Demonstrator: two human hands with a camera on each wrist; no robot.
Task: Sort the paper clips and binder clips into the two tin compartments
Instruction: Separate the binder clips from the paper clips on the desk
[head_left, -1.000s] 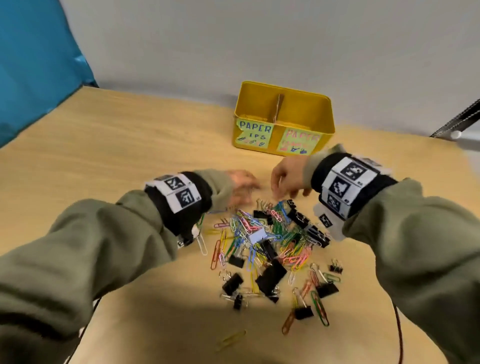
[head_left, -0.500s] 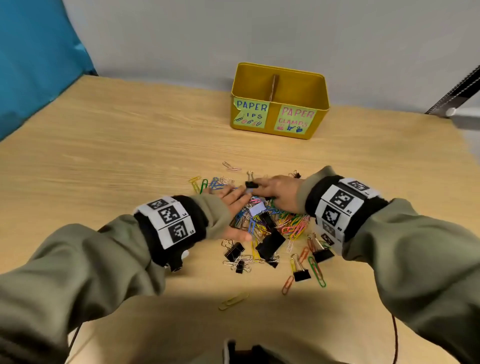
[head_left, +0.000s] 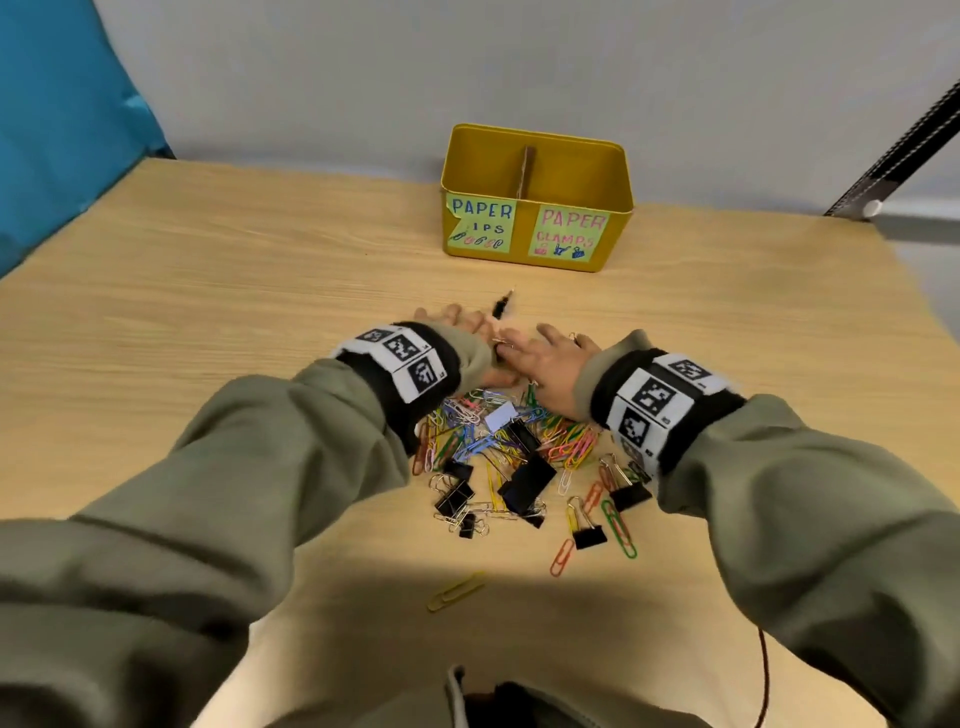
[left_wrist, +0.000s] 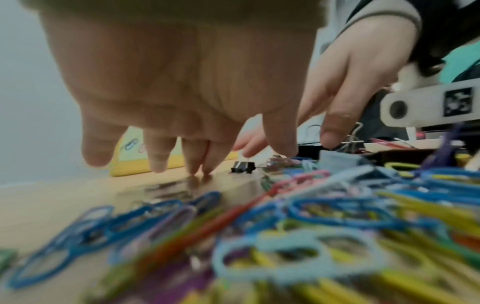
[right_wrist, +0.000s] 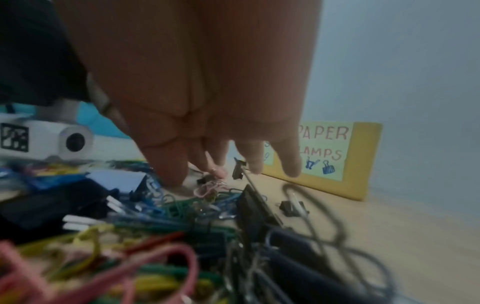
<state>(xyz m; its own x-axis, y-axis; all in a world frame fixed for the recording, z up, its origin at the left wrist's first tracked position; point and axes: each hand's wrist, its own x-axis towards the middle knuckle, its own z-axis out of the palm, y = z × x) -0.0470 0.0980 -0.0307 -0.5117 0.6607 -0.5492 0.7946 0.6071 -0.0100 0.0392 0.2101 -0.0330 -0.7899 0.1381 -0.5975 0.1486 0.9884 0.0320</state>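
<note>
A mixed pile of coloured paper clips (head_left: 488, 447) and black binder clips (head_left: 527, 483) lies on the wooden table (head_left: 208, 312). The yellow tin (head_left: 537, 156), split by a divider, stands beyond it, labelled for paper clips on the left and paper clamps on the right. My left hand (head_left: 457, 325) lies flat at the pile's far edge, fingertips (left_wrist: 197, 166) on the wood, holding nothing. My right hand (head_left: 545, 353) is spread over the far side of the pile, its fingers (right_wrist: 168, 170) straight and pressing down. One small black binder clip (head_left: 501, 309) sits just past both hands.
A blue panel (head_left: 62, 130) stands at the far left and a grey wall behind the tin. A lone yellow paper clip (head_left: 457, 592) lies near the front, with stray clips (head_left: 587, 525) to the right of the pile. A dark slanted bar (head_left: 893, 130) shows at the far right.
Both hands came down from near the tin onto the pile's far side and spread flat. The head view shifted, so the pile now appears lower and nearer.
</note>
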